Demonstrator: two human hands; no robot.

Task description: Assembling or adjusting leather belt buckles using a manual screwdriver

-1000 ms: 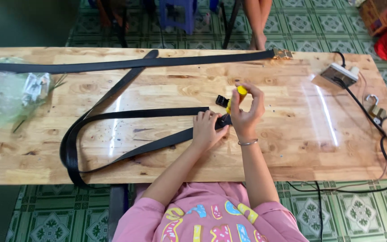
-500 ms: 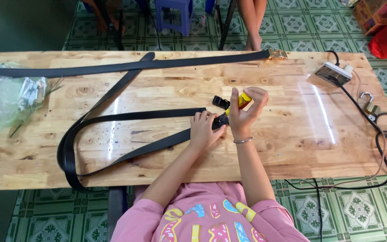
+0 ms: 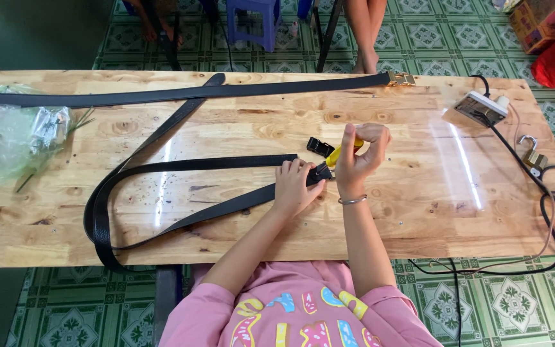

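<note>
The left hand (image 3: 295, 187) pressed flat on the black belt's (image 3: 181, 215) end on the wooden surface (image 3: 419, 212); the right hand (image 3: 359, 159), just right of it, pinched a yellow-handled screwdriver (image 3: 340, 153) angled down-left toward that end.

We find our left hand (image 3: 295, 186) pressed flat, fingers spread; our right hand (image 3: 361, 154) is raised, fingers curled shut, wrist bent.
</note>
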